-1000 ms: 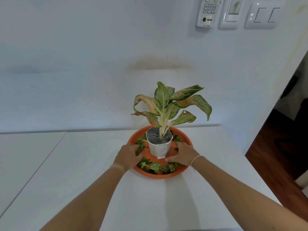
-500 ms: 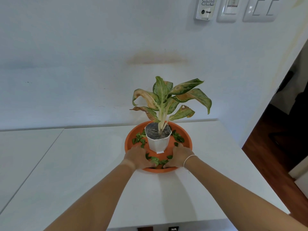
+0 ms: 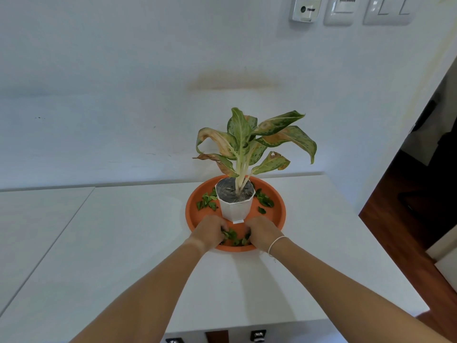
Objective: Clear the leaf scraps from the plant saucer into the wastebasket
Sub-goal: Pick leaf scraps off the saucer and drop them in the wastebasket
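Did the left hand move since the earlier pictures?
Yes. The left hand slid from the white pot's left side to the saucer's near rim.

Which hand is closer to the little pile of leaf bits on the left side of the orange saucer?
The left hand. It sits at the saucer's near edge, just below that left pile of leaf scraps. The right hand is farther, across the white pot.
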{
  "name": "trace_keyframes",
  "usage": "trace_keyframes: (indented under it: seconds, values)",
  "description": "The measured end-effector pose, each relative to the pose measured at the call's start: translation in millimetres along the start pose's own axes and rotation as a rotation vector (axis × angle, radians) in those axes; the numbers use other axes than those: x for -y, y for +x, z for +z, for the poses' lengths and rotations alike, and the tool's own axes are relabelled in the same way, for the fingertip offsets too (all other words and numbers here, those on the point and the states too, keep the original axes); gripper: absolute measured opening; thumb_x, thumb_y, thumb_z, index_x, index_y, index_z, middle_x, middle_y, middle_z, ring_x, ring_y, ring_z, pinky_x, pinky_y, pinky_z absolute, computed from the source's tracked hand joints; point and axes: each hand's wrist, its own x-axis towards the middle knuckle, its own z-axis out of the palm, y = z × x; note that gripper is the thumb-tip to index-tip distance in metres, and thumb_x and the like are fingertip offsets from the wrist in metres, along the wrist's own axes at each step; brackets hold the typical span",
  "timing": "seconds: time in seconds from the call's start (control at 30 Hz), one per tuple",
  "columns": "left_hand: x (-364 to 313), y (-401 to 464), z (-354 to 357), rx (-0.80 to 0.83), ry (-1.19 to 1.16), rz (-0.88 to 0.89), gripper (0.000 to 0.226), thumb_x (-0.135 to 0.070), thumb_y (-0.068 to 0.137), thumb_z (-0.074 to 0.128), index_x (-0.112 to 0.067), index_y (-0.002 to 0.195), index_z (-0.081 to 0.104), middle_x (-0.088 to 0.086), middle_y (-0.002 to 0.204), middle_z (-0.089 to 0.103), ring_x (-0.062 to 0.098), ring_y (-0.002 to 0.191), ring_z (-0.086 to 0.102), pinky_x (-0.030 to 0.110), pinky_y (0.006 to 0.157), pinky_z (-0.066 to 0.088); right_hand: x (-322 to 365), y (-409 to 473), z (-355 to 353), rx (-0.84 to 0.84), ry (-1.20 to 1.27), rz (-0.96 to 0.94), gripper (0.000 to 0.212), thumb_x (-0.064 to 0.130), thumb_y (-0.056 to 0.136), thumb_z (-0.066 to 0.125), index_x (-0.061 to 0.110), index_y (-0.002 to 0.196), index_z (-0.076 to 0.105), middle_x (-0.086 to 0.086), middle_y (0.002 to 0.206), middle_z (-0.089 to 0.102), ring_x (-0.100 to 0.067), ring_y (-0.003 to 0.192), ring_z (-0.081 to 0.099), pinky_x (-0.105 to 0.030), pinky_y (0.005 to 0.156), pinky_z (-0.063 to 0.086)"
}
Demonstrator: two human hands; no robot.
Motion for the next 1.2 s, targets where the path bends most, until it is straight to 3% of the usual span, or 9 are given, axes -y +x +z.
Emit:
trace_keyframes:
  seconds: [0.1, 0.3, 0.47, 0.57, 0.67, 0.73, 0.83, 0.97, 1.2]
  values:
    - [-0.9, 1.3, 1.5, -0.004, -0.028, -0.006, 0.03, 0.01, 0.083, 0.045, -0.005, 0.082, 0.072, 0.014, 0.1, 0.069, 0.027, 0.096, 0.063, 0.033, 0.085, 0.054, -4.0, 4.0, -6.6, -0.17, 0.176, -0.002, 0.028, -0.003, 0.089, 0.044, 0.008, 0.095, 0.068, -0.007, 0.104, 0.067, -0.02, 0.102, 0.063, -0.021, 0.082, 0.049]
    - [3.5, 6.6, -2.2, -0.014, -0.111, -0.022, 0.038, 0.008, 0.086, 0.048, -0.011, 0.114, 0.064, 0.006, 0.116, 0.063, 0.022, 0.107, 0.06, 0.026, 0.086, 0.052, -8.6, 10.6, -12.2, 0.034, 0.243, 0.178, 0.021, 0.001, 0.086, 0.057, 0.004, 0.099, 0.073, -0.011, 0.11, 0.069, -0.02, 0.09, 0.059, -0.021, 0.077, 0.045]
    - [5.0, 9.0, -13.7, 0.003, -0.291, -0.135, 0.03, 0.004, 0.087, 0.048, -0.007, 0.095, 0.073, 0.007, 0.085, 0.064, 0.011, 0.064, 0.053, 0.018, 0.058, 0.042, -13.7, 13.9, -25.6, 0.087, 0.661, 0.297, 0.017, -0.006, 0.084, 0.057, -0.003, 0.094, 0.07, -0.012, 0.089, 0.064, -0.021, 0.08, 0.057, -0.028, 0.08, 0.052]
    - [7.6, 8.9, -18.9, 0.015, -0.493, -0.228, 0.034, 0.007, 0.088, 0.043, -0.002, 0.104, 0.071, 0.015, 0.106, 0.068, 0.019, 0.083, 0.059, 0.026, 0.071, 0.049, -14.0, 13.4, -29.2, 0.16, 1.166, 0.389, 0.022, -0.017, 0.087, 0.041, -0.001, 0.083, 0.057, -0.016, 0.096, 0.054, -0.021, 0.077, 0.054, -0.018, 0.058, 0.054]
    - [6.7, 7.6, -22.1, 0.024, -0.651, -0.293, 0.038, 0.008, 0.09, 0.036, 0.001, 0.112, 0.067, 0.019, 0.119, 0.064, 0.028, 0.105, 0.059, 0.037, 0.09, 0.05, -16.7, 14.2, -30.0, 0.178, 1.448, 0.504, 0.022, -0.014, 0.091, 0.036, -0.001, 0.101, 0.051, -0.014, 0.096, 0.052, -0.018, 0.073, 0.05, -0.014, 0.038, 0.048]
    - [5.3, 6.3, -23.7, 0.038, -0.774, -0.312, 0.038, 0.009, 0.091, 0.033, 0.002, 0.107, 0.066, 0.017, 0.112, 0.065, 0.027, 0.105, 0.06, 0.036, 0.088, 0.052, -18.9, 15.2, -31.3, 0.204, 1.539, 0.551, 0.022, -0.012, 0.093, 0.035, -0.002, 0.107, 0.048, -0.012, 0.091, 0.054, -0.019, 0.072, 0.05, -0.016, 0.04, 0.049]
    - [0.5, 3.3, -26.2, 0.048, -0.907, -0.34, 0.036, 0.007, 0.091, 0.03, -0.009, 0.084, 0.062, 0.006, 0.082, 0.059, 0.013, 0.074, 0.053, 0.021, 0.062, 0.045, -21.9, 14.0, -34.2, 0.236, 1.65, 0.619, 0.021, -0.008, 0.094, 0.032, -0.002, 0.108, 0.046, -0.013, 0.088, 0.054, -0.021, 0.071, 0.05, -0.021, 0.048, 0.048]
    - [0.2, 3.5, -28.0, -0.024, -0.999, -0.456, 0.033, -0.001, 0.089, 0.029, -0.013, 0.07, 0.053, 0.001, 0.063, 0.047, 0.011, 0.053, 0.038, 0.018, 0.041, 0.032, -27.0, 12.7, -35.9, 0.265, 1.739, 0.67, 0.024, 0.0, 0.092, 0.027, 0.0, 0.089, 0.05, -0.011, 0.085, 0.05, -0.021, 0.068, 0.045, -0.027, 0.055, 0.041]
    - [1.9, 0.1, -25.5, -0.113, -1.202, -0.496, 0.026, -0.004, 0.071, 0.025, -0.014, 0.052, 0.04, -0.002, 0.045, 0.037, 0.01, 0.039, 0.025, 0.014, 0.035, 0.021, -24.6, 10.7, -29.4, 0.25, 1.88, 0.727, 0.028, 0.015, 0.087, 0.029, 0.007, 0.064, 0.043, -0.006, 0.06, 0.039, -0.017, 0.055, 0.034, -0.029, 0.055, 0.034]
